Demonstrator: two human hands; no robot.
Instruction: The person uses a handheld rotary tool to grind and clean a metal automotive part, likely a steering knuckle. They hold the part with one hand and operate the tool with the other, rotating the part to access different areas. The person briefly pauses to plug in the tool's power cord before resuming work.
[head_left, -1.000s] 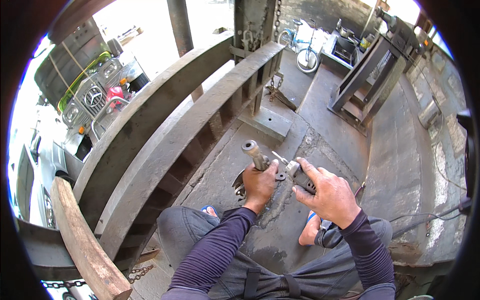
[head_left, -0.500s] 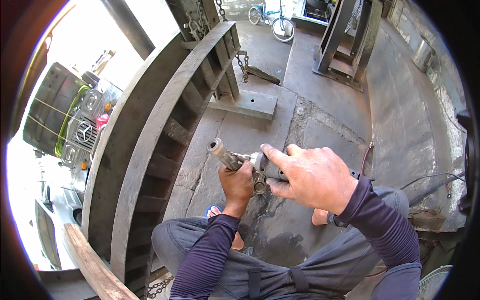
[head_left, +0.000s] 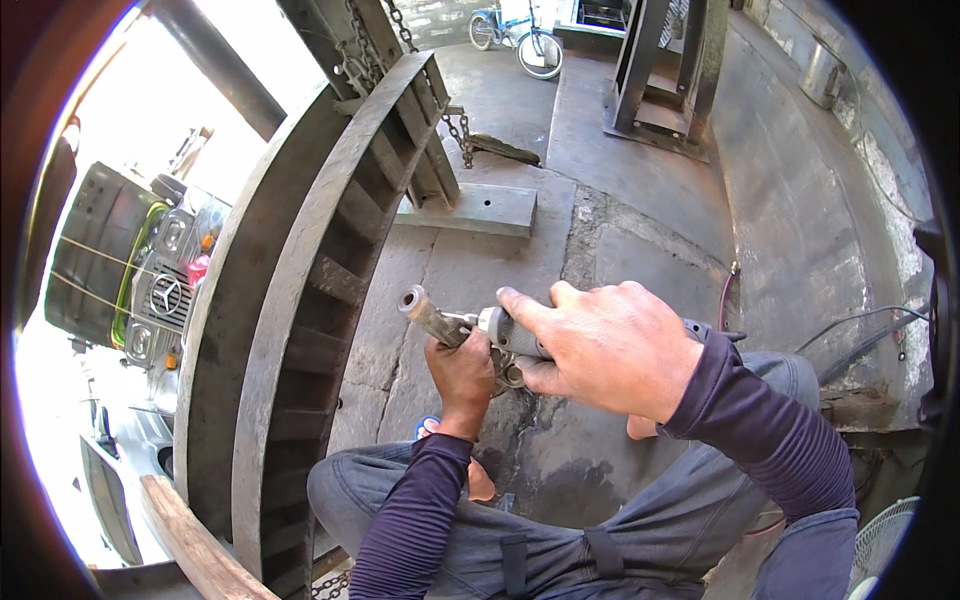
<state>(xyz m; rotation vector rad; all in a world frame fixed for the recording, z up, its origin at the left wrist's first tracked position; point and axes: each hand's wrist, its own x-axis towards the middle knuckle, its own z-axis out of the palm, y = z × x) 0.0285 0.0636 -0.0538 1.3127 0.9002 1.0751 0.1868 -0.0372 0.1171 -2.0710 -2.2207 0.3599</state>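
My left hand [head_left: 462,382] is closed around a worn, greyish metal part [head_left: 430,314]. Its tubular end, with a round bore, sticks out beyond my fingers toward the far left. Across from it, my right hand [head_left: 622,350] grips a grey straight die grinder [head_left: 520,338] from above, fingers wrapped round the body and index finger stretched along it. The grinder's slim tip meets or nearly meets the metal part just above my left hand; actual contact is too small to tell. Below the grinder, ring-shaped metal shows between my hands, partly hidden.
A long curved steel frame [head_left: 320,270] stands close on my left, with chains [head_left: 462,138] at its far end. Its flat foot plate [head_left: 490,208] lies ahead on the cracked floor. A wooden bar [head_left: 195,540] is at lower left. Cables [head_left: 850,335] run at right; a blue bicycle [head_left: 520,40] stands far off.
The whole view has shifted slightly, with the background sliding left and a little downward. Both hands keep their grips, and the grinder stays at the metal part.
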